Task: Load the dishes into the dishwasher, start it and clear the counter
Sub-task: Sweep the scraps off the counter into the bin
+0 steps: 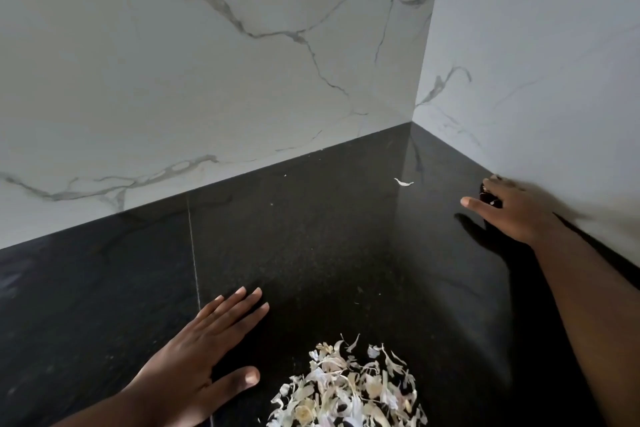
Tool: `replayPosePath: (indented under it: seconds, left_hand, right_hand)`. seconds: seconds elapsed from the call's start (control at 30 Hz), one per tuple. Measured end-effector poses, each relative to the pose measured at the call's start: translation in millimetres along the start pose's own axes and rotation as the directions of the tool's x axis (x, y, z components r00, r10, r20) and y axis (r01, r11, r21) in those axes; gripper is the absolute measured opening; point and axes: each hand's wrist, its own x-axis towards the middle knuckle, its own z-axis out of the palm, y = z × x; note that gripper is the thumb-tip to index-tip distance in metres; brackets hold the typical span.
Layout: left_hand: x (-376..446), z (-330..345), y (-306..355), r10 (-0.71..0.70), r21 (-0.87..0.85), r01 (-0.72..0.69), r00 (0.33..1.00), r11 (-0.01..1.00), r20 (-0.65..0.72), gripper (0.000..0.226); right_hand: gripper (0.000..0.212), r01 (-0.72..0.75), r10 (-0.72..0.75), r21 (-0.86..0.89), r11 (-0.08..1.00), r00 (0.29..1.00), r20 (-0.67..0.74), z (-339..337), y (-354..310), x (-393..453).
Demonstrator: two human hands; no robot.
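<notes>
My left hand (204,343) lies flat beside the peel pile (346,388); my right hand (512,211), grip unclear, should sweep the stray peel (403,182) toward it across the desk (311,236).

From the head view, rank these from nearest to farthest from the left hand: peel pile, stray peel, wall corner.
1. Peel pile, just right of the left hand.
2. Stray peel, farther back, right.
3. Wall corner, farthest back.
</notes>
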Motion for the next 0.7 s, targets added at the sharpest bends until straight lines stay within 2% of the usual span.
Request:
replayPosePath:
  seconds: [0.1,0.17,0.23,0.3,0.37,0.4,0.43,0.47,0.5,0.57,0.63,0.7]
  left_hand:
    - [-1,0,2,-0.007,-0.004,0.007,1.0,1.0,-0.007,0.07]
    - [-1,0,3,-0.011,-0.001,0.011,1.0,1.0,-0.001,0.07]
    - [-2,-1,3,-0.015,0.003,0.015,1.0,1.0,-0.002,0.07]
    - [-2,-1,5,-0.017,0.005,0.017,1.0,1.0,-0.002,0.07]
    - [-2,-2,5,-0.017,0.008,0.017,1.0,1.0,-0.003,0.07]
    - [-2,-2,5,-0.018,0.005,0.018,1.0,1.0,-0.002,0.07]
    - [-2,-2,4,-0.019,0.002,0.019,1.0,1.0,0.002,0.071]
    - [-2,-2,4,-0.019,0.001,0.019,1.0,1.0,0.006,0.071]
    - [-2,-1,4,-0.019,0.002,0.019,1.0,1.0,0.007,0.071]
    - [-2,-2,5,-0.028,0.0,0.028,1.0,1.0,0.006,0.07]
    - [-3,-2,6,-0.043,0.004,0.043,0.999,0.999,0.016,0.069]
    - [-4,-2,7,-0.048,0.013,0.048,0.999,0.999,0.02,0.07]
  right_hand:
    - [0.082,0.036,-0.044,0.14,0.99,0.998,0.053,11,-23,-21]
    - [0.098,0.19,-0.211,0.13,0.973,0.961,0.179,17,-48,-52]
    - [0.105,0.43,-0.445,0.116,0.895,0.845,0.296,29,-73,-94]
    - [0.099,0.595,-0.614,0.183,0.783,0.693,0.378,45,-99,-141]
    - [0.092,0.579,-0.655,0.321,0.75,0.58,0.484,54,-126,-177]
    - [0.09,0.495,-0.652,0.426,0.758,0.55,0.522,55,-138,-185]
    - [0.089,0.398,-0.654,0.526,0.752,0.55,0.519,53,-148,-185]
    - [0.091,0.334,-0.653,0.595,0.731,0.595,0.468,50,-156,-176]
    - [0.096,0.307,-0.634,0.633,0.71,0.669,0.387,46,-161,-162]
    - [0.097,0.237,-0.507,0.666,0.707,0.826,0.244,36,-167,-117]
    - [0.094,0.194,-0.359,0.597,0.778,0.918,0.169,28,-165,-64]
    - [0.103,0.129,-0.21,0.407,0.904,0.964,0.161,26,-153,-20]
